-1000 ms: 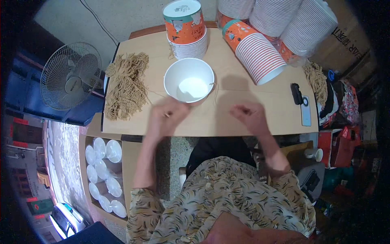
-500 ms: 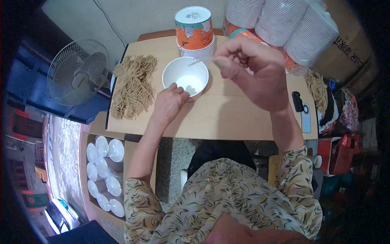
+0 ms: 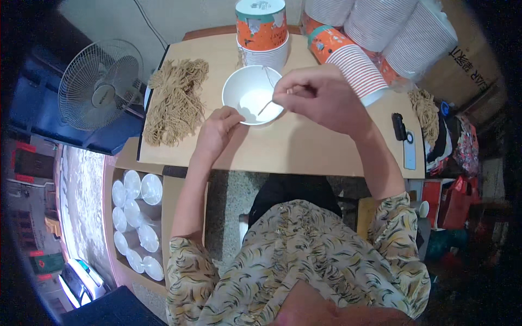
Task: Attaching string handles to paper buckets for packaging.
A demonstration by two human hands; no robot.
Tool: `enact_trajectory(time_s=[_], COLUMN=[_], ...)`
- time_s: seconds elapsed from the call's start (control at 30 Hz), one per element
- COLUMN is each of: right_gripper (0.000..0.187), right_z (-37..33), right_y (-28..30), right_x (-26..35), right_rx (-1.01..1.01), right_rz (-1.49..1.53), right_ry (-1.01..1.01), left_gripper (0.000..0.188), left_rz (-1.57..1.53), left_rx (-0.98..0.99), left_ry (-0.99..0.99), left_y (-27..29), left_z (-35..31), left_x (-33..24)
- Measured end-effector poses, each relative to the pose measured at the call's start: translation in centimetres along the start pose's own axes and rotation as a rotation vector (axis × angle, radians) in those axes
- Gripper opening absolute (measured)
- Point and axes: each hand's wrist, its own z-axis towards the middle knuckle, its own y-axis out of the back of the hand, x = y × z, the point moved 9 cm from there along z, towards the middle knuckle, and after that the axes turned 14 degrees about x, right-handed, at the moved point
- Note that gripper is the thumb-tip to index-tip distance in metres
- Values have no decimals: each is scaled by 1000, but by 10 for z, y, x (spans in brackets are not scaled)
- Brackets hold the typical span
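Note:
A white paper bowl (image 3: 235, 91) stands open side up on the table, in front of an upside-down stack of orange-printed bowls (image 3: 262, 33). My left hand (image 3: 217, 130) is closed on the bowl's near-left rim, thumb and fingers pinching it. Above the bowl's right side, my right hand (image 3: 326, 99) pinches a thin needle-like stick (image 3: 265, 107) whose tip points down into the bowl. A fine dark thread-like line (image 3: 269, 77) curves over the far-right rim near my fingers; whether it joins the stick cannot be made out.
Tan dried noodle-like strands (image 3: 176, 103) lie in a heap on the table's left. Wrapped bowl stacks (image 3: 378, 24) and a tipped stack (image 3: 356, 65) fill the back right. A fan (image 3: 102, 89) stands left. A carton (image 3: 168, 228) holds several clear cups. A black object (image 3: 399, 127) lies right.
My right hand has come down and left to the bowl, the stick now angled into it. My left hand has shifted slightly left along the rim. The whole view has shifted slightly.

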Motion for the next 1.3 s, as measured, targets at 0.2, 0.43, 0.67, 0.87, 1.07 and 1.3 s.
enact_trajectory(time_s=[0.2, 0.43, 0.67, 0.87, 1.07, 1.3], right_gripper=[13, 10, 11, 12, 11, 11], right_z=[-4, -27, -31, -32, -31, -29], right_y=[-64, -117, -134, -139, -142, -144], right_x=[-68, -98, -95, -102, -104, -109], right_rx=[178, 261, 232, 230, 238, 245], right_rz=[-180, -155, -146, -138, -177, -185], right_ry=[-204, -165, -124, -106, -137, -144], left_gripper=[29, 31, 31, 32, 33, 32], left_rz=[166, 95, 37, 17, 20, 4], left_rx=[-122, -123, -133, -135, -144, -153], left_ry=[-77, 4, 39, 40, 40, 34], left_y=[-19, -38, -48, -48, -44, -43], left_z=[-39, -67, -74, -73, -72, -72], left_x=[-60, -75, -68, -70, -72, -72])
